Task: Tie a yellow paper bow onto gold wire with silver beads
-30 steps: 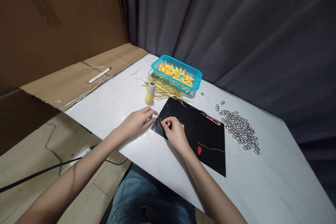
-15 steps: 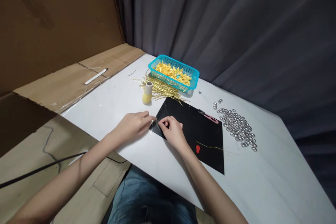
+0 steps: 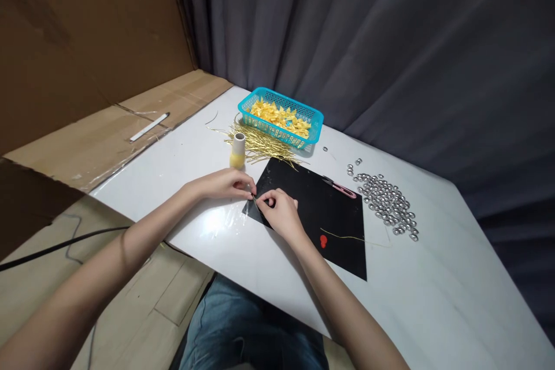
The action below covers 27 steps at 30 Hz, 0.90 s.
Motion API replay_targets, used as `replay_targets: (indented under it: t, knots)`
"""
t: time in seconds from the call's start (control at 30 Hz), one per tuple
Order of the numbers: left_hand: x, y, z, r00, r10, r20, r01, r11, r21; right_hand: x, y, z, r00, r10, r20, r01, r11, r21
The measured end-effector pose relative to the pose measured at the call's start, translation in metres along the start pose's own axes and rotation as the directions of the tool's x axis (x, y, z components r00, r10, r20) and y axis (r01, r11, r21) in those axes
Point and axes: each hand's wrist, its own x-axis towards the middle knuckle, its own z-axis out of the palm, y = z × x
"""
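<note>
Over the left corner of a black mat (image 3: 303,208), my left hand (image 3: 229,184) and my right hand (image 3: 280,211) meet fingertip to fingertip. Both are closed in a pinch around a thin wire (image 3: 254,200), only a short bit of which shows between them. Just beyond my left hand stands a small cone-shaped spool (image 3: 238,153), white above and yellow below. Behind the mat lies a bundle of gold wire strands (image 3: 269,143). One loose gold strand (image 3: 342,237) and a small red piece (image 3: 323,241) rest on the mat's right part.
A blue plastic basket (image 3: 318,126) of yellow ribbon bows (image 3: 281,117) stands at the back. Pink-handled scissors (image 3: 344,189) lie on the mat's far right edge. Many silver rings (image 3: 385,199) are heaped on the white table (image 3: 446,266). A white stick (image 3: 150,127) lies on cardboard at left.
My left fingers have curled in closer to my right fingertips, and the wire loop between them shows less. The whole view has shifted slightly.
</note>
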Motion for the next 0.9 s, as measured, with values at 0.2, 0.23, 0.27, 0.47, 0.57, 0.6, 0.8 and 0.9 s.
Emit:
replay_targets:
  t: [0.2, 0.23, 0.27, 0.47, 0.57, 0.6, 0.8, 0.9]
  knots:
    - [0.000, 0.008, 0.005, 0.999, -0.032, -0.009, 0.032, 0.999, 0.030, 0.000, 0.002, 0.001, 1.000, -0.006, 0.000, 0.006, 1.000, 0.008]
    - [-0.001, 0.010, 0.007, 0.999, -0.041, -0.023, 0.041, 0.998, 0.042, 0.000, 0.002, 0.000, 1.000, -0.014, 0.005, 0.014, 1.000, 0.013]
    - [-0.002, 0.011, 0.009, 0.998, -0.049, -0.039, 0.051, 0.997, 0.053, -0.001, 0.003, 0.000, 1.000, -0.023, 0.009, 0.023, 1.000, 0.018]
    - [-0.006, 0.013, 0.014, 0.994, -0.064, -0.092, 0.069, 0.996, 0.051, 0.000, 0.002, -0.003, 0.998, -0.063, -0.021, 0.064, 0.997, 0.048]
    - [-0.006, 0.012, 0.013, 0.993, -0.063, -0.098, 0.066, 0.998, 0.020, 0.001, 0.000, -0.001, 0.993, -0.110, -0.032, 0.112, 0.991, 0.068]
    - [-0.006, 0.012, 0.013, 0.993, -0.063, -0.102, 0.064, 0.998, 0.010, 0.002, 0.000, 0.000, 0.991, -0.127, -0.034, 0.129, 0.989, 0.077]
    - [-0.009, 0.008, 0.011, 0.966, -0.090, -0.244, 0.081, 0.996, -0.047, 0.002, 0.002, 0.002, 0.985, -0.160, -0.061, 0.167, 0.974, 0.155]
    - [-0.013, 0.006, 0.007, 0.938, -0.109, -0.329, 0.103, 0.994, -0.034, 0.003, 0.004, 0.002, 0.987, -0.148, -0.068, 0.159, 0.969, 0.191]
